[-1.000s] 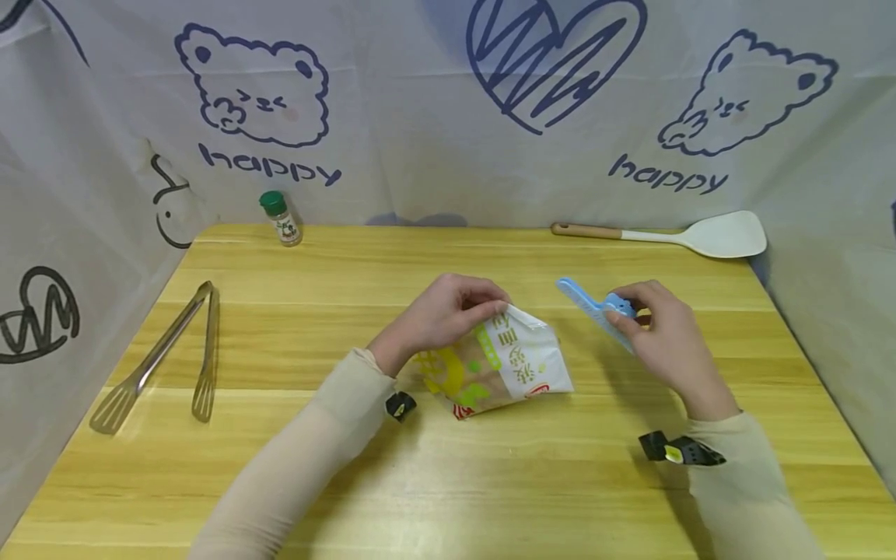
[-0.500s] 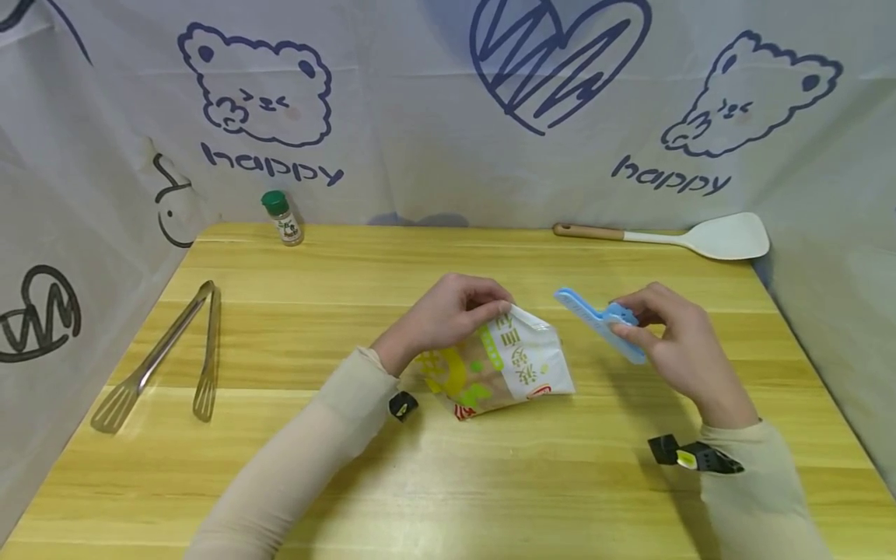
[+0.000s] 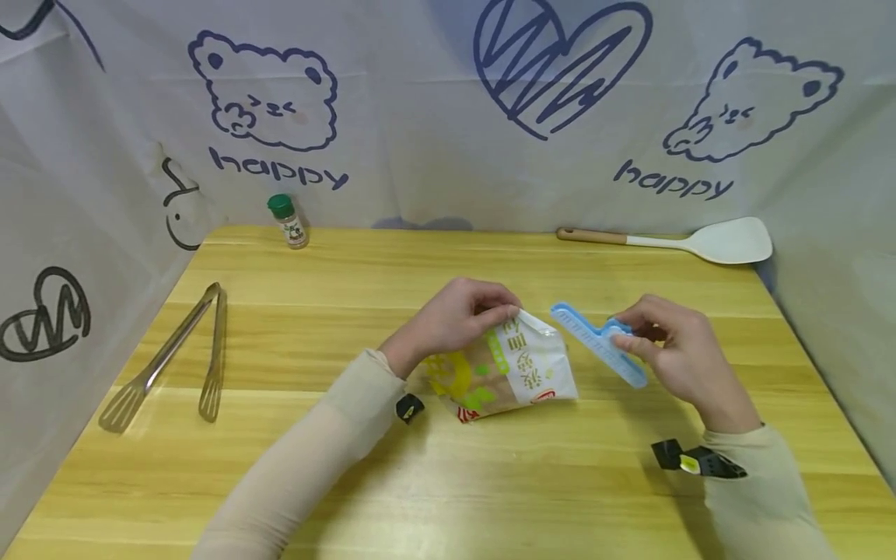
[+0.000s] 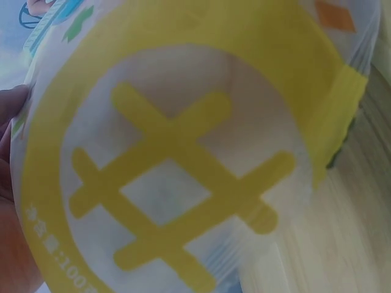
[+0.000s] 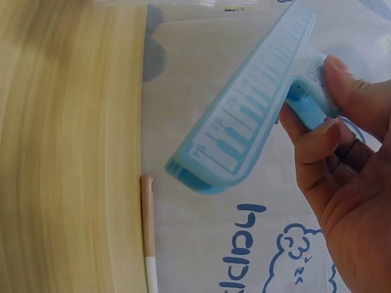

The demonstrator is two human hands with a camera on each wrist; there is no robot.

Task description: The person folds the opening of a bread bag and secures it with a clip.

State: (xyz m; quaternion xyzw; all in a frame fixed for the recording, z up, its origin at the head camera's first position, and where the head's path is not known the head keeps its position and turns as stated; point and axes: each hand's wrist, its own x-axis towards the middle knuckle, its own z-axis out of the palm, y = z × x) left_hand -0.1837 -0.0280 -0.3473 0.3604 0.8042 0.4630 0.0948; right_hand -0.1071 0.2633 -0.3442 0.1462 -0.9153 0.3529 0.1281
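Note:
My left hand (image 3: 462,319) pinches the top edge of a printed plastic food bag (image 3: 525,362), which stands tilted near the middle of the table. Its yellow-printed face (image 4: 171,183) fills most of the left wrist view. To the right of the bag, apart from it, my right hand (image 3: 675,342) holds a light blue bag clip (image 3: 595,338) by its handles, thumb on one side and fingers on the other. The clip's long ridged bar (image 5: 244,110) points up and left toward the bag. Whether the clip's bars are parted is hard to tell.
Metal tongs (image 3: 175,350) lie at the left of the wooden table (image 3: 490,490). A green-capped seasoning bottle (image 3: 288,222) stands at the back left. A white spatula with a wooden handle (image 3: 665,239) lies along the back right edge, before a cloth wall (image 3: 406,140).
The right hand has lowered slightly and turned the clip, so more of its bar faces the camera. The left hand keeps its grip on the bag.

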